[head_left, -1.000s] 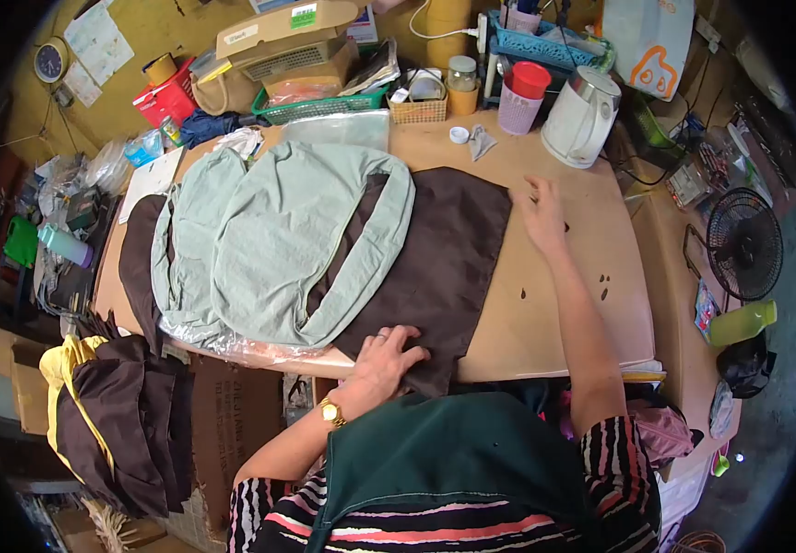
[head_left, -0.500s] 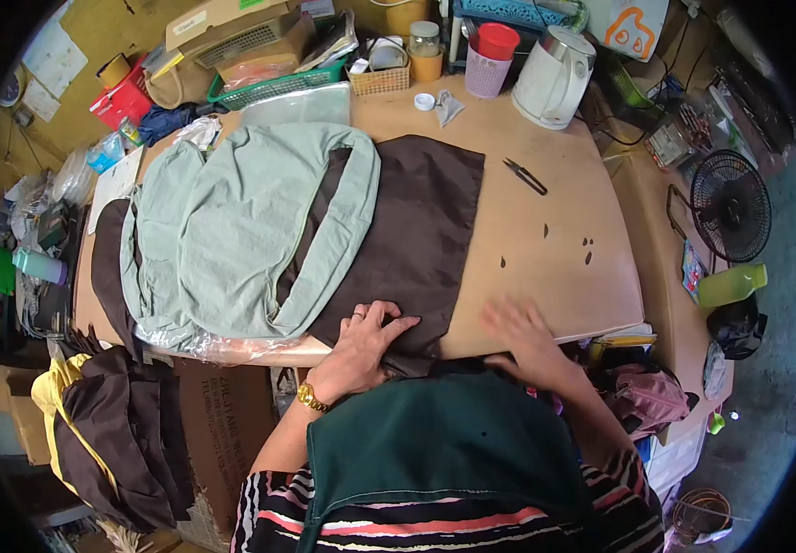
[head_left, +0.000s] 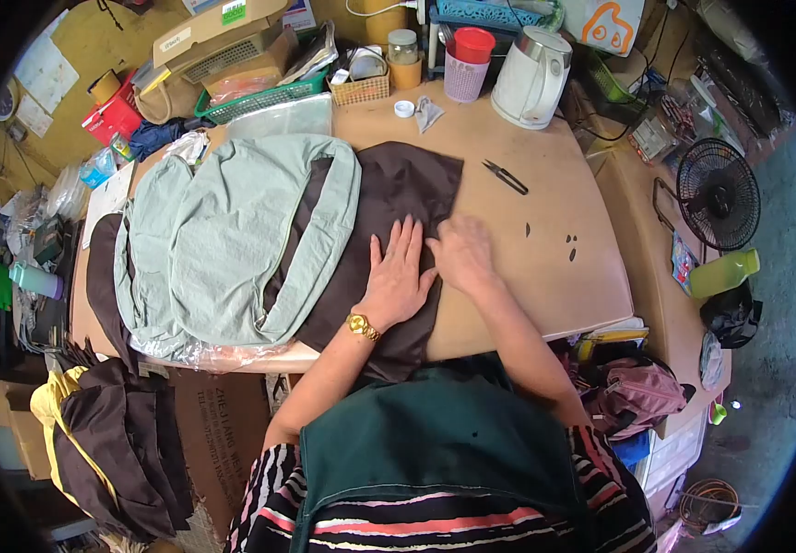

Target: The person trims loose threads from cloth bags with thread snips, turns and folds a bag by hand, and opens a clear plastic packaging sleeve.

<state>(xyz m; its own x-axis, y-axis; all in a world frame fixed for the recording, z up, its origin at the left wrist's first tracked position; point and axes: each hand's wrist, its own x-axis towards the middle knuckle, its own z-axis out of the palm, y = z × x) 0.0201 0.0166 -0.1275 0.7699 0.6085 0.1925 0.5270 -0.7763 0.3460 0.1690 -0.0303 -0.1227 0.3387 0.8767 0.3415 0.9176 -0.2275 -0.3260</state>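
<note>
Cloth (head_left: 379,198) of dark brown colour lies spread on the table (head_left: 545,295), and its near end reaches the front edge there. On this cloth, close to its right border, the left hand (head_left: 396,281) rests flat; the fingers are straight and slightly apart, the thumb is spread outward, and nothing is clasped. A gold watch (head_left: 363,326) is on that wrist. The right hand (head_left: 464,256) is at the right border of the cloth, just beside the left thumb, with its fingers bent. It is blurred, so I cannot tell whether the fingers are pinching the border or only touching it.

To the left of the cloth, and partly over it, lies a light green fabric piece (head_left: 232,235) with wrinkles. Black snips (head_left: 506,178) lie to the right of the cloth's far corner, apart from it. Small dark marks (head_left: 572,255) are also on its right side, nearer to the person. Beyond the cloth, well apart, stand a red cup (head_left: 470,44) and, farther right, a white kettle (head_left: 519,83).
</note>
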